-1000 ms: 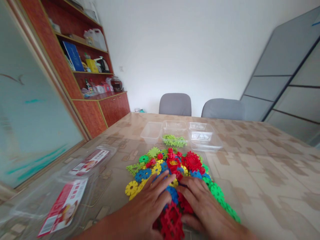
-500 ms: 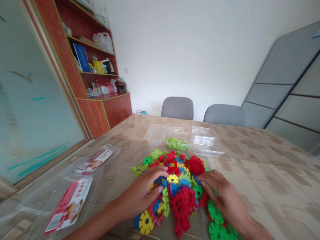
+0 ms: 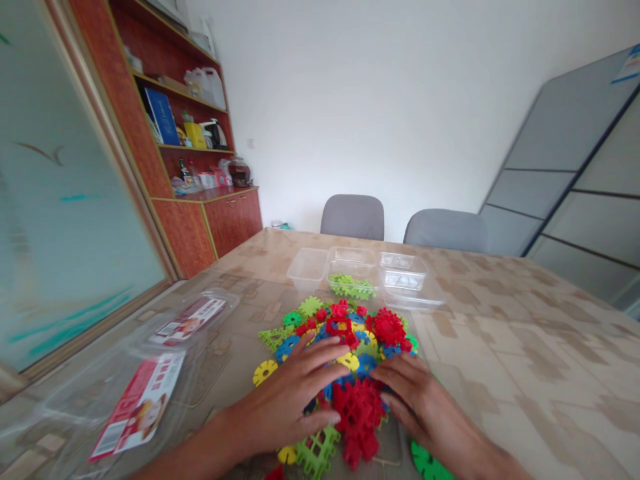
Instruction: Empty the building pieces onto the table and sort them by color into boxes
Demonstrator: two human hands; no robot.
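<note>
A heap of plastic building pieces (image 3: 367, 363) in red, blue, yellow and green lies on the table before me. My left hand (image 3: 300, 380) rests over the heap's left side, fingers spread and thumb apart, with a lime-green lattice piece (image 3: 320, 450) just below it. At the heap's right side my right hand (image 3: 420, 397) lies with fingers stretched out, touching the pieces. A cluster of red gear-edged pieces (image 3: 361, 417) sits between the two hands. Beside my right wrist is a green notched disc (image 3: 427, 460). Pieces under both palms are hidden.
Behind the heap stand a clear tub (image 3: 306, 267), a clear tub with lime-green pieces (image 3: 353, 287) and stacked clear tubs (image 3: 411, 283). Clear lids with red-and-white labels (image 3: 137, 407) lie at the left. Two grey chairs (image 3: 353, 217) stand beyond the table (image 3: 510, 347).
My left hand has spread over the heap, and my right hand has moved left onto it. Pieces under them have shifted; a yellow disc now shows at the heap's left edge.
</note>
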